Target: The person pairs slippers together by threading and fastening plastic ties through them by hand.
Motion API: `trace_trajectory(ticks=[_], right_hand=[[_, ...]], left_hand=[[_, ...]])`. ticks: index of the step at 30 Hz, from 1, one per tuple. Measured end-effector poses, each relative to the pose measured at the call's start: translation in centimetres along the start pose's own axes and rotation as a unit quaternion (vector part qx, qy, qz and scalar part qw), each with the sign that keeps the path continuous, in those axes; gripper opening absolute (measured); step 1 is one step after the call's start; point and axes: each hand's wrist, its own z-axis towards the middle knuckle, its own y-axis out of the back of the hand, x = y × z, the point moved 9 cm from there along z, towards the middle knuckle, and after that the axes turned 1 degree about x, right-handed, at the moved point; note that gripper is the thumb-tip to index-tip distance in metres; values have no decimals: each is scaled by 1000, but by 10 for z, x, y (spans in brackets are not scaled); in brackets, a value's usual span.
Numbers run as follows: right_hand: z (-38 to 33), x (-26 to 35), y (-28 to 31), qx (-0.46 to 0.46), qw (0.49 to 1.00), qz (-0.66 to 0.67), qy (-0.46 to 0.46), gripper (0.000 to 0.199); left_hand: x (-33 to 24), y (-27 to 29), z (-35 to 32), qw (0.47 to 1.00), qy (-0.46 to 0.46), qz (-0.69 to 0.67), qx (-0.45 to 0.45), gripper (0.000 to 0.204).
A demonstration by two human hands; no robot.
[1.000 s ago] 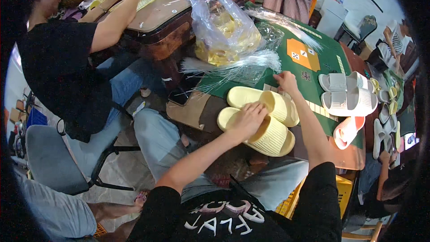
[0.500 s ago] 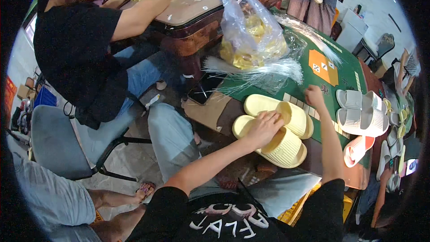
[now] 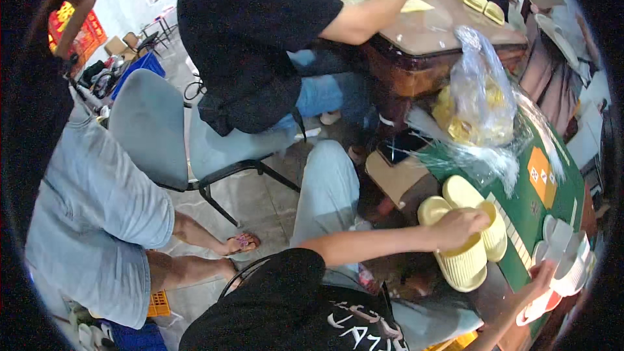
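A pair of pale yellow slippers [image 3: 465,265] with ribbed straps lies side by side at the table's near edge. My left hand [image 3: 455,229] rests over them, its fingers curled down at the inner edges of the two straps. Its fingertips are partly hidden. Farther right, my right hand [image 3: 538,281] reaches between grey-and-white slippers [image 3: 572,266] and a red-and-white slipper [image 3: 541,305]. Its fingers look stretched out, with nothing visible in them. Clear plastic strands [image 3: 497,164] lie in a bunch beyond the yellow pair.
A clear bag of yellow pieces [image 3: 481,114] stands behind the strands. Nearby are a phone [image 3: 400,146], cardboard [image 3: 393,179] and an orange card [image 3: 541,172]. Left, a person in black works at a brown table [image 3: 422,23], beside a grey chair [image 3: 146,127]. Another person stands at the left.
The view has swung left, shifting the scene rightward. My right hand has moved from above the green tabletop to the grey and red slippers. My left hand stays on the yellow pair, fingers more curled.
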Motion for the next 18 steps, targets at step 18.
trace_trajectory(ticks=[18], right_hand=[[-88,-24,-103,235,966,94,-53,58]], left_hand=[[-90,49,-12,971,-52,-168,-163,8]])
